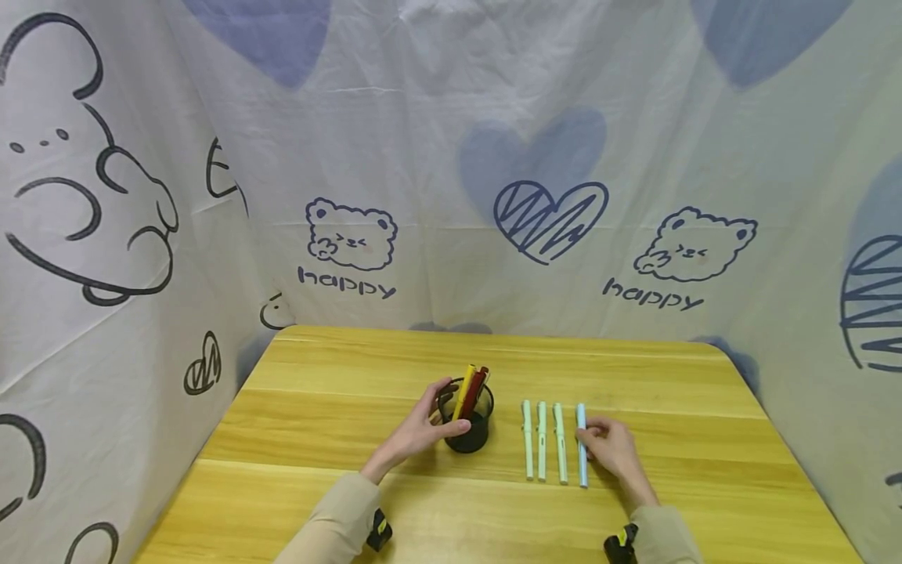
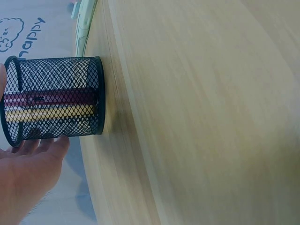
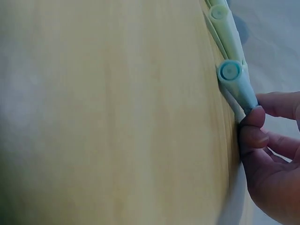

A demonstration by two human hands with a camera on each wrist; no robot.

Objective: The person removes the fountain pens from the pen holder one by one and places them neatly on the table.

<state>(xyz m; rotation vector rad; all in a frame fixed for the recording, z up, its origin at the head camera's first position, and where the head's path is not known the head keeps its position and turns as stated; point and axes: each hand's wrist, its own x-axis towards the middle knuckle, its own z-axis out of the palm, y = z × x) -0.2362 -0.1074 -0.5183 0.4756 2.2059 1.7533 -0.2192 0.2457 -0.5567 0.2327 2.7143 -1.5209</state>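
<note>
My left hand [image 1: 420,429] curls its thumb and fingers around a black mesh pen holder [image 1: 467,439], which stands upright on the table. Inside the holder lean a yellow pen [image 1: 463,395] and a dark red pen [image 1: 476,392], both visible through the mesh in the left wrist view. With thumb and fingertips, my right hand [image 1: 615,450] pinches a light blue pen [image 1: 582,468] along its side. Close up in the right wrist view, the round end of this blue pen [image 3: 238,86] points toward the camera. Left of it, several pale green pens [image 1: 542,442] lie side by side.
The wooden table [image 1: 338,376] reaches back to a white curtain [image 1: 423,157] printed with hearts and bears. Curtain fabric also hangs along both sides. A black wrist device [image 1: 379,531] sits by the left sleeve, another [image 1: 622,544] by the right.
</note>
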